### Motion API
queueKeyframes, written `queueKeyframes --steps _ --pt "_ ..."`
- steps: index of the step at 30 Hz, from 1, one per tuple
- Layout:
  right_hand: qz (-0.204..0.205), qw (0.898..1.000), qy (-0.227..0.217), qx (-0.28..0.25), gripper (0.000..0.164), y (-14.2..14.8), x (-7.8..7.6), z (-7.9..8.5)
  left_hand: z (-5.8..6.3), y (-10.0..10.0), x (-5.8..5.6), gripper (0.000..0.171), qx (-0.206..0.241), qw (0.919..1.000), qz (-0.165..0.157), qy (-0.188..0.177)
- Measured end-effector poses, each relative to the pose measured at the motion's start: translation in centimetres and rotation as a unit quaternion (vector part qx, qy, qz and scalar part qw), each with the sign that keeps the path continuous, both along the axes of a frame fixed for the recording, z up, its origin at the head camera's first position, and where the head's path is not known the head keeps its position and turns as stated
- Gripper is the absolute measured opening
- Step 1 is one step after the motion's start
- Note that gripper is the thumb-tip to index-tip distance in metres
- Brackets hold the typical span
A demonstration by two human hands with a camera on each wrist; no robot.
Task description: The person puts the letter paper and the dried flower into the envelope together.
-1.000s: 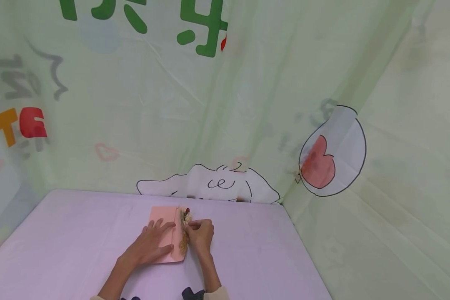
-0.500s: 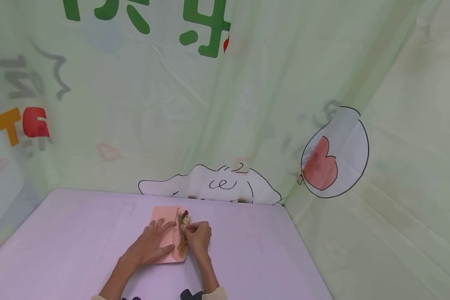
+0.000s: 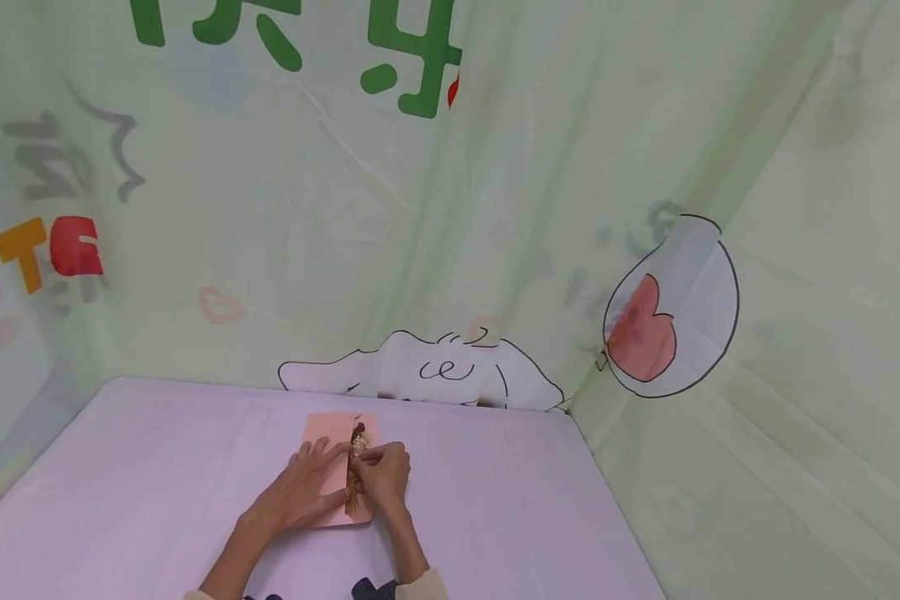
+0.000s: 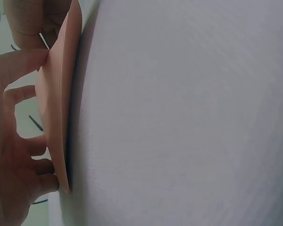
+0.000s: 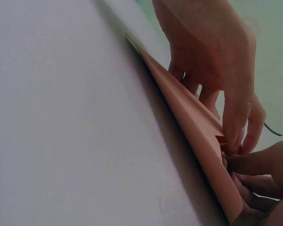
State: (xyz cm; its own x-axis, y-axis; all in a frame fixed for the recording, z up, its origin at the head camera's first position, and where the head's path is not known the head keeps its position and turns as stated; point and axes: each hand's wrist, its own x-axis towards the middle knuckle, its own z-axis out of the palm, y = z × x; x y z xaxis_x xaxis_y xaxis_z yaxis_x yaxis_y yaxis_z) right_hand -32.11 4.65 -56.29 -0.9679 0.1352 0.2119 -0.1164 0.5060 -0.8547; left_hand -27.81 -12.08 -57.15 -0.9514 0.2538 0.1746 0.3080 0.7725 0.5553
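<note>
A pink paper envelope lies on the table, its flap folded out to the right. My left hand spreads over its left panel, fingertips and thumb pressing the paper near the opening. My right hand pinches a small dried flower bunch, with a dark red bloom, pale blossoms and tan stems, along the opening's edge. In the right wrist view, the right hand meets the left thumb and finger at the slit; the bunch is mostly hidden there. The left wrist view shows the envelope edge-on, slightly bulged.
A pale lilac cloth covers the table. Light green curtain-like sheets with printed drawings and letters rise behind the table and on both sides. Dark wrist straps show at the bottom edge.
My right hand has moved left with the flower bunch, from the flap's outer part to the envelope's opening edge. My left hand has stayed on the envelope.
</note>
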Motion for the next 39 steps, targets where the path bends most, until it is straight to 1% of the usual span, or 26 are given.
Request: queueKeyframes --steps 4,6,10,12,17,21,23,25,27,30,32,34,37,39 --pt "0.011 1.000 -0.007 -0.010 0.008 -0.2 -0.5 -0.8 0.0 0.0 -0.1 0.070 -0.001 0.9999 0.002 0.012" --pt "0.025 1.000 -0.006 -0.018 0.007 -0.2 -0.8 -1.3 0.0 0.0 -0.1 0.069 0.000 0.9997 0.001 0.023" --pt "0.055 0.998 -0.011 -0.030 0.004 -0.2 -0.9 -1.8 -0.4 0.1 -0.2 0.069 0.007 0.9990 -0.003 0.043" --pt "0.061 0.997 -0.018 -0.034 0.003 -0.3 -0.8 -1.9 -0.6 0.1 -0.4 0.069 0.010 0.9988 -0.007 0.048" --pt "0.072 0.997 -0.014 -0.029 0.005 -0.2 -0.8 -1.9 -0.6 0.2 -0.4 0.072 0.004 0.9986 -0.011 0.051" --pt "0.105 0.994 -0.022 -0.029 0.007 0.1 -1.0 -1.7 -0.5 0.2 -0.2 0.074 -0.001 0.9988 -0.006 0.049" --pt "0.120 0.992 -0.028 -0.025 0.007 0.4 -0.8 -1.2 -0.4 0.2 -0.2 0.073 -0.002 0.9990 -0.007 0.044" --pt "0.127 0.991 -0.030 -0.020 0.006 0.8 -0.6 -0.6 -0.3 0.2 -0.1 0.074 0.000 0.9992 -0.009 0.038" --pt "0.122 0.992 -0.021 -0.005 0.004 1.5 -0.4 0.1 -0.2 0.2 0.0 0.075 0.002 0.9995 -0.011 0.029" --pt "0.089 0.996 0.001 0.027 0.002 2.5 -0.4 1.2 0.0 0.0 0.1 0.076 0.002 0.9997 -0.011 0.020" --pt "0.069 0.996 0.022 0.049 0.006 3.4 -0.5 1.9 0.1 -0.1 0.2 0.076 0.001 0.9998 -0.009 0.016" --pt "0.052 0.995 0.041 0.070 0.013 4.1 -0.9 2.3 0.3 -0.3 0.2 0.075 -0.002 0.9998 -0.005 0.017" --pt "0.040 0.991 0.065 0.110 0.026 5.2 -1.4 2.7 0.5 -0.4 0.3 0.074 -0.007 0.9993 0.000 0.037" --pt "0.033 0.986 0.082 0.140 0.033 5.9 -1.6 2.9 0.7 -0.6 0.1 0.073 -0.022 0.9973 0.008 0.069"
